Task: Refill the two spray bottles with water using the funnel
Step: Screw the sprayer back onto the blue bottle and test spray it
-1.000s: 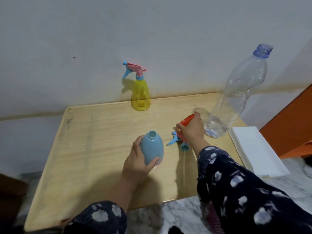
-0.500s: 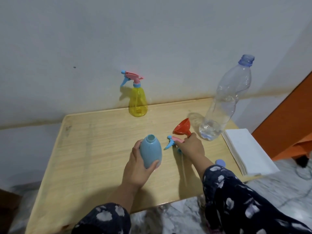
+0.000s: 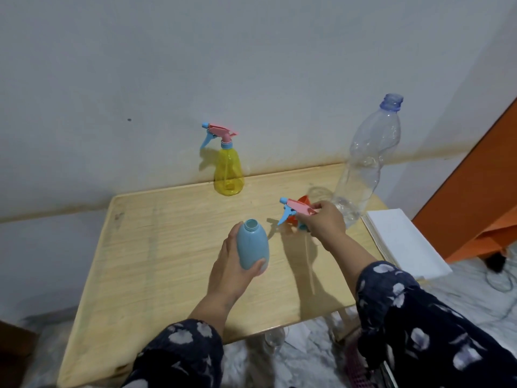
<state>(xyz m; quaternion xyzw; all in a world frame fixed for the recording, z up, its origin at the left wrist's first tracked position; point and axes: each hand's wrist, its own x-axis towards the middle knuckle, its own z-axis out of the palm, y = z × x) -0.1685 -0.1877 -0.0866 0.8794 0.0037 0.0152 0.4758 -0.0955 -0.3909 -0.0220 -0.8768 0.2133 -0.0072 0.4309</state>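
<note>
Blue and without its cap, the opaque spray bottle [image 3: 253,246] stands near the middle of the wooden table [image 3: 156,247], its open neck up. The left hand [image 3: 233,264] wraps it from the left side, fingers behind and thumb curled across the lower front. The right hand [image 3: 324,221] reaches forward from a dark patterned sleeve [image 3: 419,317] and pinches the pink and blue trigger head [image 3: 296,210], lifted clear of the tabletop with its nozzle pointing left; its thin dip tube [image 3: 309,259] hangs down toward the near edge. Just behind that trigger head the orange funnel [image 3: 300,204] sits mostly hidden, and whether the fingers touch it cannot be told. A yellow spray bottle [image 3: 228,172] with its trigger on stands at the far edge against the wall [image 3: 195,65], well apart from both hands. At the right rear corner a tall clear water bottle [image 3: 366,163], uncapped, holds a little water. A white paper stack [image 3: 405,242] lies just beside the table's right edge. Bare wood stretches along the table's left half.
</note>
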